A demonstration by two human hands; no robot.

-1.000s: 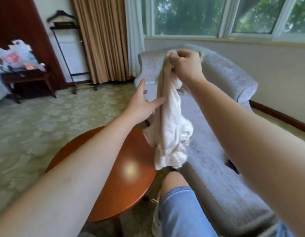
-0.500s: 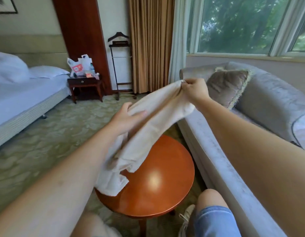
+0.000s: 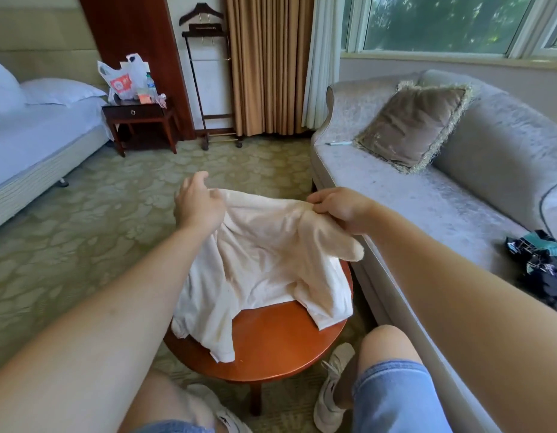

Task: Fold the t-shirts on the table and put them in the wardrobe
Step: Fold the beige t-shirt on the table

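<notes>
Lying along the left edge, the bed (image 3: 36, 142) is showing a white sheet and pillows, and just right of it the nightstand (image 3: 139, 115) is carrying a plastic bag (image 3: 124, 78) and some small clutter. A valet stand (image 3: 205, 73) is standing against the wall beside the tan curtain (image 3: 264, 64).

Now to the middle: the left hand (image 3: 197, 203) is reaching out over the far left corner of the shirt (image 3: 264, 257), fingers loose and slightly spread, palm touching the cloth, nothing curling round it. The cream shirt is lying crumpled across the far half of the round table (image 3: 271, 342), its left hem drooping over the near left rim and a sleeve hanging off the right side, while the near part of the red-brown top is showing bare.

Moving right, the right hand (image 3: 339, 207) is pinching the shirt's far right edge between thumb and fingers, lifting a fold clear of the tabletop.

Further right, the grey sofa (image 3: 427, 198) is running along under the window, a fringed cushion (image 3: 414, 126) leaning against its back, and a dark garment (image 3: 543, 267) is sitting bunched on the seat at the right edge, well apart from the table.
</notes>
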